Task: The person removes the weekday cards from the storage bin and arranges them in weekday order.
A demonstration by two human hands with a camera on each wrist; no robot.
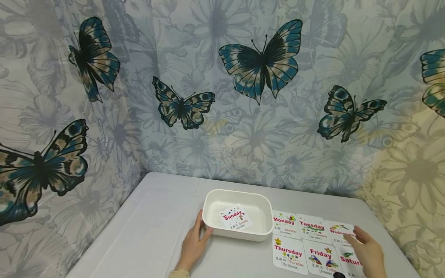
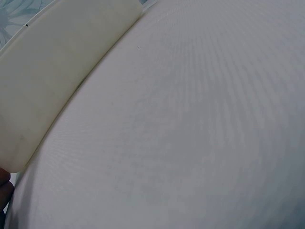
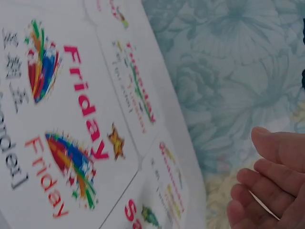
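My left hand [image 1: 193,244] holds a white plastic box [image 1: 240,234] by its near left corner, with the thumb at the front and fingers along the left side. Inside the box lies a Sunday card [image 1: 236,219], slightly tilted. My right hand [image 1: 369,249] is over the right end of the card rows, its fingers loosely bent and nothing held. It partly hides the Wednesday card [image 1: 338,228] and the Saturday card [image 1: 349,259]. Beside them lie the Monday card [image 1: 286,228], Tuesday card [image 1: 311,231], Thursday card [image 1: 289,259] and Friday card [image 3: 86,105].
A white cloth covers the table [image 1: 146,224]. The two rows of cards lie right of the box. Behind the table hangs a flowered wall cloth [image 1: 250,135] with blue butterflies. A small black round thing [image 1: 338,275] shows at the bottom edge.
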